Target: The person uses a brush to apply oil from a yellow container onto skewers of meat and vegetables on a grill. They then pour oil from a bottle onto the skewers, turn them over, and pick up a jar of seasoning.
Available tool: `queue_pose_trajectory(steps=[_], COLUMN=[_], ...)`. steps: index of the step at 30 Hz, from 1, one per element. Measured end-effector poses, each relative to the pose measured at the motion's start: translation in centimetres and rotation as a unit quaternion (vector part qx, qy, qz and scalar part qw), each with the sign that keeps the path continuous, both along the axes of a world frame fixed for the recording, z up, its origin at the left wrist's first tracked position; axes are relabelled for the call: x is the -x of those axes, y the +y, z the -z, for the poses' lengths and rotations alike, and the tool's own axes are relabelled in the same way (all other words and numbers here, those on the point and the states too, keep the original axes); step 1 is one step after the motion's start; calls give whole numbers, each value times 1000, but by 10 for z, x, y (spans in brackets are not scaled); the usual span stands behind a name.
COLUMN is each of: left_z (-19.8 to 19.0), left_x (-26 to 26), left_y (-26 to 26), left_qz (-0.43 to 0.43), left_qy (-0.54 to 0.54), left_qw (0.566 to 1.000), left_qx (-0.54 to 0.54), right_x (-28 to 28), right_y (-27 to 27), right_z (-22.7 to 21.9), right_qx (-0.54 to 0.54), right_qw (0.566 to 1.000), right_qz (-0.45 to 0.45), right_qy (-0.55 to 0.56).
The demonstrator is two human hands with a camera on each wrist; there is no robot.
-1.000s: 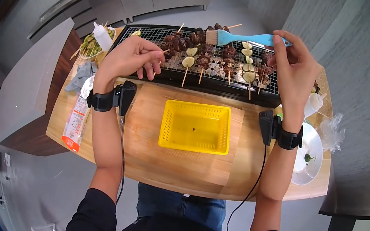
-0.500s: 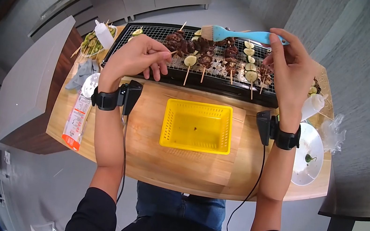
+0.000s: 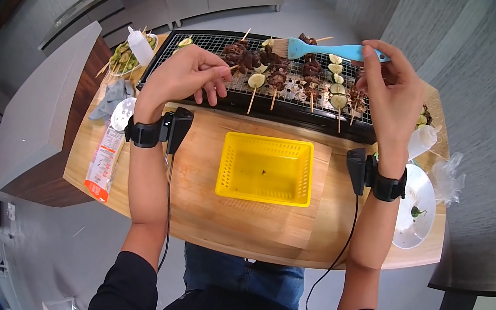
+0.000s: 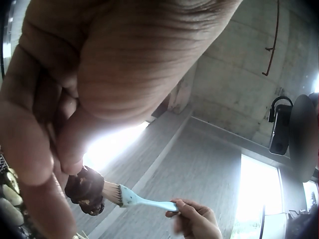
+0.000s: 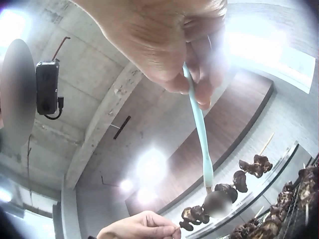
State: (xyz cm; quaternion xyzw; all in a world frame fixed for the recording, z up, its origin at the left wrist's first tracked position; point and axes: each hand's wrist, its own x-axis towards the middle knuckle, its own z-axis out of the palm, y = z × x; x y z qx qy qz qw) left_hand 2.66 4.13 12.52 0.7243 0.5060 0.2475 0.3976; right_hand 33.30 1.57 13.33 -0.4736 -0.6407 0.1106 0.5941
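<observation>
My left hand [image 3: 186, 76] pinches the near end of a wooden skewer threaded with dark brown meat pieces [image 5: 240, 181]. This skewer is raised over the grill [image 3: 207, 41], slanting away to the right. In my right hand [image 3: 396, 90] is the handle end of a light-blue basting brush [image 3: 323, 49], gripped between thumb and fingers. The brush lies nearly level, its bristles [image 4: 111, 192] against the meat in the left wrist view. Beneath, more meat skewers and skewers of pale green-rimmed slices [image 3: 256, 81] rest on the wire mesh.
A yellow basket [image 3: 262, 195] stands on the wooden table in front of the grill. At the left are a white squeeze bottle [image 3: 139, 46], a grey cloth [image 3: 115, 98] and a printed packet [image 3: 105, 163]. To the right, a white plate [image 3: 413, 232] bears a green pepper, near another squeeze bottle [image 3: 422, 140].
My left hand has shifted slightly right with the skewer. The brush's bristles moved left along the meat, then a little back to the right.
</observation>
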Motion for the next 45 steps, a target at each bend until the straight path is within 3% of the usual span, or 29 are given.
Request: queue_pose_trajectory(steps=[45], left_z=[8], left_x=[-15], left_y=[3], left_qz=[-6], left_qy=[-15], left_qw=[1000], left_qx=[-11], right_x=[6], right_y=[-5], right_z=[-2], right_qx=[-3], right_qw=[999], right_qz=[-2], right_qy=[-42])
